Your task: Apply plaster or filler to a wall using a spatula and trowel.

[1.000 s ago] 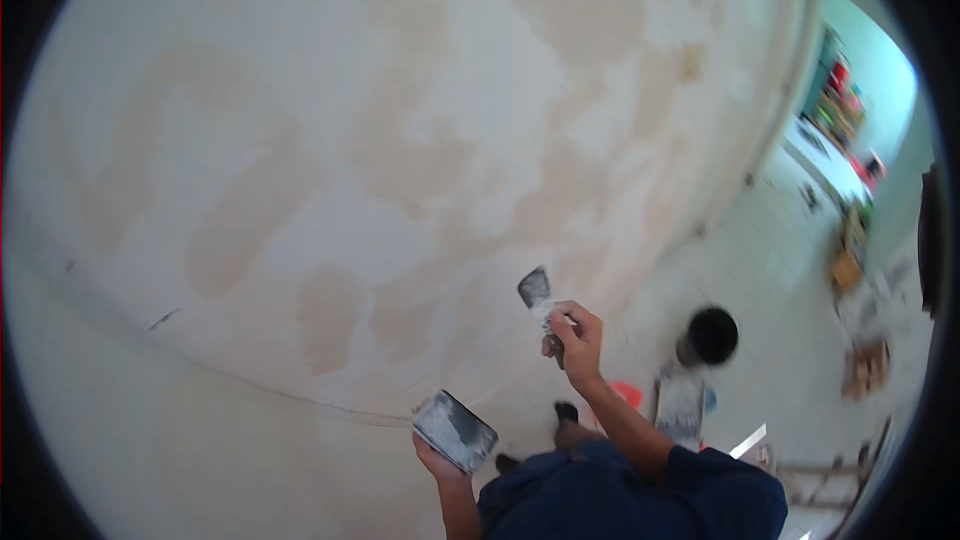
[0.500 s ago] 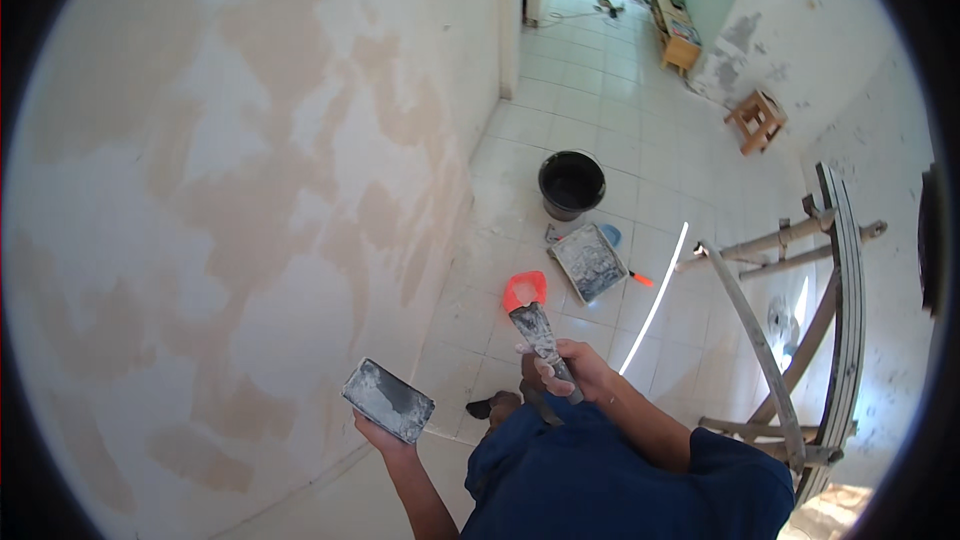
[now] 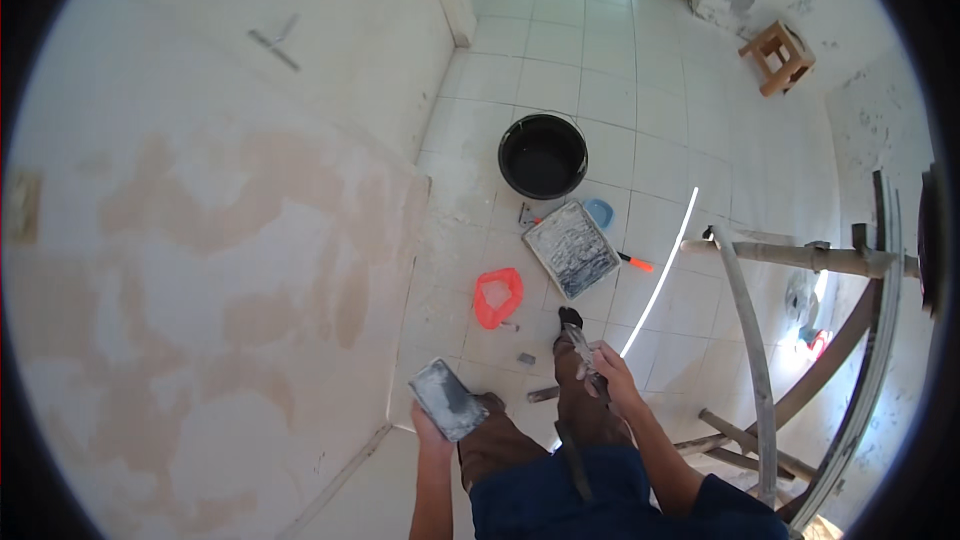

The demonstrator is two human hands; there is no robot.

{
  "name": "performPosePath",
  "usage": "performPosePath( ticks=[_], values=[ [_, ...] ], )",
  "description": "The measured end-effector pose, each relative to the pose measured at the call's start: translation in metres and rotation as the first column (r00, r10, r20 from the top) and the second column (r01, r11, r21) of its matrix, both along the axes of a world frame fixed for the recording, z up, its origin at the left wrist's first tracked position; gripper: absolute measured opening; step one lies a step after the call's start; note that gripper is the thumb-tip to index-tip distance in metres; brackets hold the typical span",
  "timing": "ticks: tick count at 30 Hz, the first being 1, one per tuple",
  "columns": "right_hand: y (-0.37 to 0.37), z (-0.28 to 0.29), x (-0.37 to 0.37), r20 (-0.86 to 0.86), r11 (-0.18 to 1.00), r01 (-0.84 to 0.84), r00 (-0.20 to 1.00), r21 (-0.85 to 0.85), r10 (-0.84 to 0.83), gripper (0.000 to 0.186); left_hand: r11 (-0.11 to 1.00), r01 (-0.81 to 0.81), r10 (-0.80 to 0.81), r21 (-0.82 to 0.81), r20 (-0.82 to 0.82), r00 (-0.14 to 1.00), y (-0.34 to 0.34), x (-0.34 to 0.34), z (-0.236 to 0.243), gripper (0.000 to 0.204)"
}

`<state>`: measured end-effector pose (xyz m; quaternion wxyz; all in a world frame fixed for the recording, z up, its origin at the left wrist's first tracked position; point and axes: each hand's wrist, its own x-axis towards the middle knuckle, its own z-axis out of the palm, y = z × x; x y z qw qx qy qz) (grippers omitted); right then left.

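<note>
My left hand (image 3: 429, 430) is closed on the lower side of a dark rectangular board (image 3: 448, 399) smeared with whitish putty, held in front of my left thigh. My right hand (image 3: 613, 374) grips a putty knife (image 3: 580, 343) over my right leg, its blade pointing up and slightly left. Whitish smears mark its blade and my fingers. On the floor ahead lies an open red plastic bag (image 3: 511, 302) with pale material inside. Beyond it, a shallow tray (image 3: 574, 249) is streaked with white and grey.
A black bucket (image 3: 543, 157) stands behind the tray, with a small blue bowl (image 3: 599, 213) and an orange-handled tool (image 3: 637, 262) beside it. At left rises a patchy wall (image 3: 240, 270). A wooden trestle (image 3: 752, 330) stands at right, a wooden stool (image 3: 780, 58) farther back.
My view has shifted down and forward, so the bucket and tray look nearer. The board has tilted and moved right; the knife has moved right, away from in front of the bag.
</note>
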<state>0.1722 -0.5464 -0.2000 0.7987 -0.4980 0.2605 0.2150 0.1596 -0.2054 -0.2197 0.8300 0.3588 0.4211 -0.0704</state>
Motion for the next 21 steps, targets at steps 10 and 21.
performPosePath(
  ticks=[10,21],
  values=[
    [-0.084,-0.28,0.028,-0.245,0.864,-0.089,0.969,-0.495,-0.04,0.033,0.894,0.428,-0.445,-0.136,-0.149,0.883,-0.106,0.156,-0.301,0.046],
    [-0.209,-0.556,0.2,-0.37,-0.313,-0.21,0.668,-0.926,0.646,0.033,0.32,0.887,-0.947,0.334,0.153,0.284,-0.174,0.154,-0.636,0.023]
  ],
)
